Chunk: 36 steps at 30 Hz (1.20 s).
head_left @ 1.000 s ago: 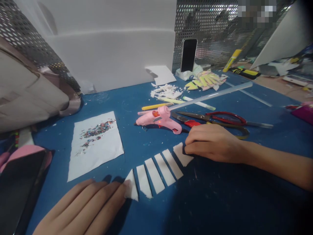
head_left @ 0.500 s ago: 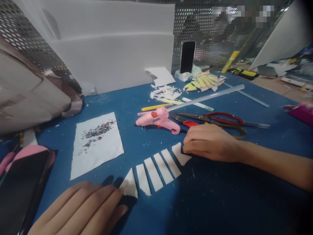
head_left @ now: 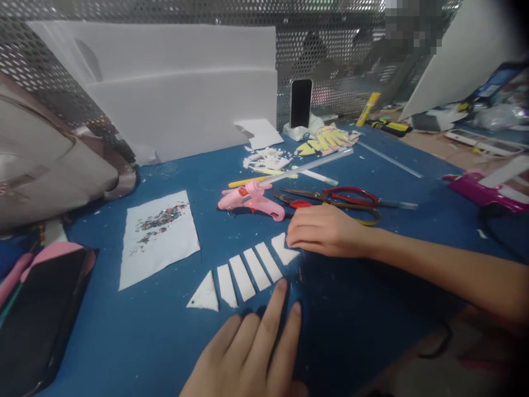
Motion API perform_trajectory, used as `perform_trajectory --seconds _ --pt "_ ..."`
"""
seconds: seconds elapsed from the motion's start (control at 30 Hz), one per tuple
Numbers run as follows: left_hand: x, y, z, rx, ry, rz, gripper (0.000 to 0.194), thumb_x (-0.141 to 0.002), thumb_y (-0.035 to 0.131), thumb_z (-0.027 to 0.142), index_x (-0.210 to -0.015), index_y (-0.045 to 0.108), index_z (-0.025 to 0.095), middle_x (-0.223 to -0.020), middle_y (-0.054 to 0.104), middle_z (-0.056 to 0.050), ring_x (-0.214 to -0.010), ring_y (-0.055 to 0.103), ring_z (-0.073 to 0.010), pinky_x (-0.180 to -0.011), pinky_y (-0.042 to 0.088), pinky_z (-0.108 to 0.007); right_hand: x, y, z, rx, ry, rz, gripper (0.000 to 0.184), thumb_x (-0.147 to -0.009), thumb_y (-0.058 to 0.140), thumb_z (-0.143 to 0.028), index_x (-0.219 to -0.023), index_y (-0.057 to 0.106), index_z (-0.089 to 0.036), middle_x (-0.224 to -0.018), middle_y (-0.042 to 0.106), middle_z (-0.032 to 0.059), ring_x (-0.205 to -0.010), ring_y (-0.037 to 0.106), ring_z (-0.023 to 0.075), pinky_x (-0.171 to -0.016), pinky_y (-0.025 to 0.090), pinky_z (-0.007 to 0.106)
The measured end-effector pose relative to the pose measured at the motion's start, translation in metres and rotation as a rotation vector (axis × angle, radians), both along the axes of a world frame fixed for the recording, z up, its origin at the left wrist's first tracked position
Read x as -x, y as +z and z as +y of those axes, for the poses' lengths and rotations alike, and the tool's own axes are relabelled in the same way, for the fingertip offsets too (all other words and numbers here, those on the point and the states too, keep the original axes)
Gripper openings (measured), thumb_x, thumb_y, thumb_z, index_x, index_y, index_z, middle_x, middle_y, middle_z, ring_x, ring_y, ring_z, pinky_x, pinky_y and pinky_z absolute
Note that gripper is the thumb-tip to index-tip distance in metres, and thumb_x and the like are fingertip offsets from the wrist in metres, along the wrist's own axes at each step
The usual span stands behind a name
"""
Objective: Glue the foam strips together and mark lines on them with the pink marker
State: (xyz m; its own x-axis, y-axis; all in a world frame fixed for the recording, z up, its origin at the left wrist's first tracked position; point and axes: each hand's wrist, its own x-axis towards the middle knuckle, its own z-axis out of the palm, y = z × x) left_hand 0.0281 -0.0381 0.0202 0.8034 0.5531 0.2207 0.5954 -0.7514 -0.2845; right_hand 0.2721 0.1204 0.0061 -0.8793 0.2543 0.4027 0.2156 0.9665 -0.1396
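Observation:
Several white strips (head_left: 243,278) lie slanted in a row on the blue table. A white triangular piece (head_left: 205,293) with a small dark dot is at the row's left end, and a notched tail-shaped white piece (head_left: 283,251) at its right end. My left hand (head_left: 250,355) has its fingers stretched apart, one fingertip at the lower end of the rightmost strip. My right hand (head_left: 324,231) rests with curled fingers against the tail-shaped piece's right edge; what its fingertips hold, if anything, is hidden. Behind it lie a pink glue gun (head_left: 250,203) with a long clear glue stick (head_left: 309,165) and red-handled scissors (head_left: 351,196).
Paper with glitter pieces (head_left: 159,270) lies left, beyond a dark phone (head_left: 39,325). White scraps (head_left: 266,159), markers (head_left: 248,181) and a yellow striped piece (head_left: 328,141) are at the back. A phone (head_left: 301,103) stands before the mesh wall. A magenta tool (head_left: 479,190) sits right.
My left hand has left the triangular piece and moved right to the rightmost strip, its fingers now spread. My right hand stays beside the tail-shaped piece. The view has shifted slightly right.

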Motion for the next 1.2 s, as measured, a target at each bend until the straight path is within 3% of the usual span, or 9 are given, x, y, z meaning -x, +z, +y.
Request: perform_trajectory --seconds 0.1,0.3,0.83,0.93,1.07,1.13,1.2 --pt "-0.013 -0.006 0.004 0.072 0.078 0.018 0.074 -0.088 0.059 0.058 -0.141 0.048 0.008 -0.144 0.047 -0.028 -0.081 0.069 -0.0232 -0.066 0.057 -0.033 0.000 0.001 -0.001 -0.003 0.002 0.009 0.014 -0.099 0.051 -0.022 -0.098 0.064 -0.017 -0.095 0.067 0.0050 -0.091 0.057 0.0165 -0.081 0.045 0.029" --pt "-0.025 -0.011 0.008 0.092 0.170 0.014 0.092 -0.080 0.063 0.067 -0.146 0.041 0.006 -0.144 0.041 -0.033 -0.087 0.072 -0.0284 -0.069 0.059 -0.037 -0.001 0.002 -0.001 -0.001 0.008 0.001 0.016 -0.099 0.049 -0.022 -0.098 0.065 -0.017 -0.094 0.067 0.0054 -0.091 0.057 0.0168 -0.081 0.046 0.029" --pt "-0.025 -0.016 0.009 0.117 0.184 -0.012 0.087 -0.082 0.062 0.064 -0.144 0.044 0.006 -0.143 0.043 -0.035 -0.085 0.072 -0.0294 -0.066 0.059 -0.037 -0.001 0.003 -0.002 0.048 -0.002 0.022 0.012 -0.097 0.054 -0.024 -0.098 0.064 -0.018 -0.094 0.068 0.0041 -0.090 0.059 0.0167 -0.082 0.047 0.031" --pt "-0.026 -0.016 0.009 0.113 0.177 -0.019 0.087 -0.080 0.065 0.064 -0.142 0.046 0.006 -0.142 0.044 -0.036 -0.080 0.072 -0.0284 -0.063 0.059 -0.037 -0.003 0.008 -0.004 0.144 -0.075 0.129 0.014 -0.092 0.062 -0.032 -0.095 0.063 -0.018 -0.092 0.068 0.0048 -0.089 0.060 0.0179 -0.083 0.047 0.032" --pt "-0.028 -0.015 0.010 0.117 0.182 -0.030 0.085 -0.078 0.068 0.062 -0.139 0.050 0.007 -0.138 0.049 -0.035 -0.067 0.069 -0.0235 -0.059 0.058 -0.035 0.001 0.016 0.002 0.311 -0.302 0.306 0.013 -0.093 0.058 -0.030 -0.092 0.061 -0.018 -0.095 0.064 0.0062 -0.084 0.060 0.0171 -0.076 0.049 0.031" --pt "-0.028 -0.014 0.009 0.126 0.194 -0.033 0.082 -0.079 0.067 0.062 -0.139 0.051 0.008 -0.137 0.051 -0.034 -0.064 0.068 -0.0221 -0.059 0.058 -0.035 0.008 0.020 0.010 0.382 -0.385 0.274 0.020 -0.092 0.058 -0.033 -0.104 0.063 -0.018 -0.108 0.064 0.0081 -0.086 0.061 0.0170 -0.075 0.051 0.030" --pt "-0.028 -0.012 0.009 0.138 0.200 -0.033 0.080 -0.081 0.066 0.061 -0.139 0.051 0.008 -0.137 0.052 -0.034 -0.066 0.068 -0.0224 -0.060 0.058 -0.036 0.018 0.025 0.021 0.395 -0.421 0.162 0.039 -0.089 0.063 -0.039 -0.123 0.059 -0.020 -0.122 0.062 0.0096 -0.095 0.062 0.0197 -0.081 0.051 0.033"
